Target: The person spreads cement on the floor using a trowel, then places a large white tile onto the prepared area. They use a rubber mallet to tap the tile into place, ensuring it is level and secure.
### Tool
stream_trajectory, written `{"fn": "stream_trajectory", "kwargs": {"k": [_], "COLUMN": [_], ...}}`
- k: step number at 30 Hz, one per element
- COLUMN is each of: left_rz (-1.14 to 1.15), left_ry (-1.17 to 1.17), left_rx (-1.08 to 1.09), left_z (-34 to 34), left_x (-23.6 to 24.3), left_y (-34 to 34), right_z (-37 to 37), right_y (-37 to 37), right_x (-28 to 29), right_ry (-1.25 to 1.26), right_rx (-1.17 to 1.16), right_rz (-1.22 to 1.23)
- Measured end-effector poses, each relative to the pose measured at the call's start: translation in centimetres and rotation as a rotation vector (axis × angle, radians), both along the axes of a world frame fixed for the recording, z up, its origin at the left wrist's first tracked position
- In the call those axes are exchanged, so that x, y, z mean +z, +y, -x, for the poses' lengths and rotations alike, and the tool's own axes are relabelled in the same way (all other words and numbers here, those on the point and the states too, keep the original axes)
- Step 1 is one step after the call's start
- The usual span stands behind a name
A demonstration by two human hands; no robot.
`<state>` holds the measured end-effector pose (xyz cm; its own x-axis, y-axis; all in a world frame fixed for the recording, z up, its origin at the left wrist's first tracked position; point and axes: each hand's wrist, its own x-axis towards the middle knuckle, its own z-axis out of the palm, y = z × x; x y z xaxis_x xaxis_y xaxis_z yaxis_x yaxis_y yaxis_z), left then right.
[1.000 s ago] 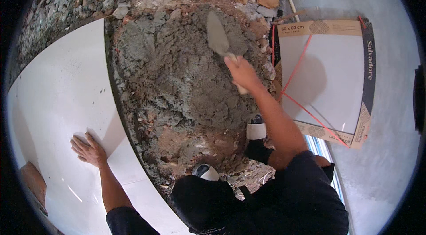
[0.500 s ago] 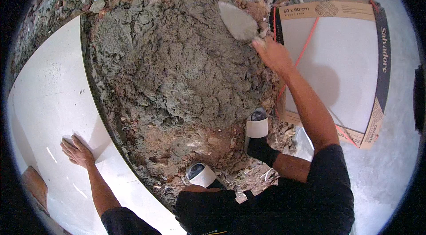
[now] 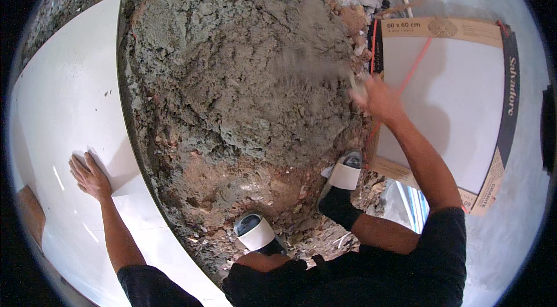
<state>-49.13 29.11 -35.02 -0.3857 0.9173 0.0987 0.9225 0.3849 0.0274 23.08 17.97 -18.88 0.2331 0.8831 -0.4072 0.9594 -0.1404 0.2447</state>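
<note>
Mortar bed [image 3: 243,75]: right hand [image 3: 377,98] at its right edge, clenched on a blurred trowel [image 3: 313,68] over it. Left hand [image 3: 88,174], released, lies flat on the white tile [image 3: 64,92] to its left.

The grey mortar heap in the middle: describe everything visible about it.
The grey mortar heap is a broad, lumpy, damp-looking mound with a rough, clumped surface. It lies on reddish rubble, its left edge along the large white floor tile. At its right edge a motion-blurred tool sweeps over it, held in the right hand.
</note>
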Motion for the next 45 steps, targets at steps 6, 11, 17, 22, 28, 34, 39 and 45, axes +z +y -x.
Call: {"fn": "stream_trajectory", "kwargs": {"k": [6, 11, 17, 22, 28, 34, 39, 45], "left_rz": [-0.007, 0.001, -0.005, -0.007, 0.037, 0.039, 0.005, -0.048], "left_ry": [0.012, 0.032, 0.035, 0.023, 0.016, 0.002, 0.026, 0.005], "left_rx": [0.024, 0.020, 0.031, 0.032, 0.057, 0.060, 0.022, 0.017], "left_z": [-0.5, -1.2, -2.0, -2.2, -2.7, -3.1, -2.5, -2.1], "left_x": [0.3, 0.9, 1.6, 1.8, 2.7, 3.1, 2.2, 1.3], "left_y": [0.0, -0.1, 0.1, 0.1, 0.3, 0.2, 0.0, 0.3], "right_z": [2.0, 5.4, 14.2, 24.7, 29.4, 34.1, 25.7, 14.1], "right_y": [10.6, 2.0, 7.6, 18.3, 17.9, 20.7, 15.7, -3.3], "right_x": [0.1, 3.1, -0.9, -3.1, -2.0, -5.5, -1.9, 5.6], "right_ry": [0.017, 0.443, 1.187, 1.207, 1.070, 1.001, 0.515, 0.519], "right_rx": [0.081, -0.349, -1.222, -1.037, -1.118, -0.634, -0.115, -0.525], "right_rz": [-0.001, -0.179, -0.148, -0.066, -0.068, 0.018, 0.019, -0.095]}}
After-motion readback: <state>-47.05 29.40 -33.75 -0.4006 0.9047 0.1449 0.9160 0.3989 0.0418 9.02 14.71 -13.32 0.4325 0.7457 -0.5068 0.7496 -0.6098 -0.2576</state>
